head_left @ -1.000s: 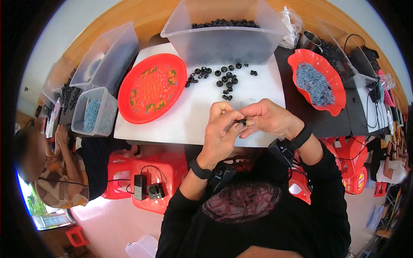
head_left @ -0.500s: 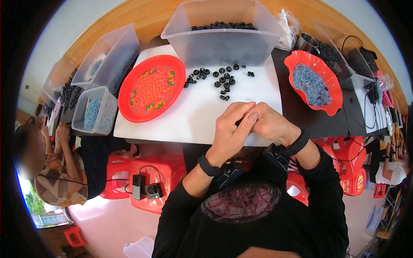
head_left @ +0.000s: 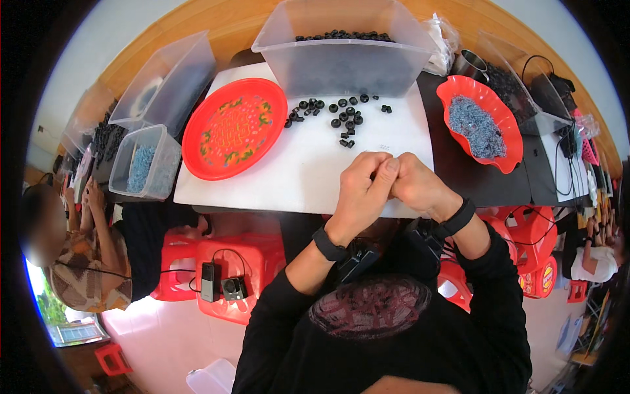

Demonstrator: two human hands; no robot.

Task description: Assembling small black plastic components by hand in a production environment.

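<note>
Right of centre, the left hand [head_left: 363, 190] and right hand [head_left: 423, 187] met, fingers curled inward; whether they gripped anything, I couldn't tell. Black parts [head_left: 342, 103] lay loose at upper centre; bumping knuckles could have scattered them.

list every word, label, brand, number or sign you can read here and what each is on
None reads clearly.
Red tray: stylised yellow character-like design, too blurred to read surely.
White sheet: faint marks, too small to read.
Black shirt: reddish oval print, no legible words.
Red rounded item at lower right: yellow printing, too small to read.
</note>
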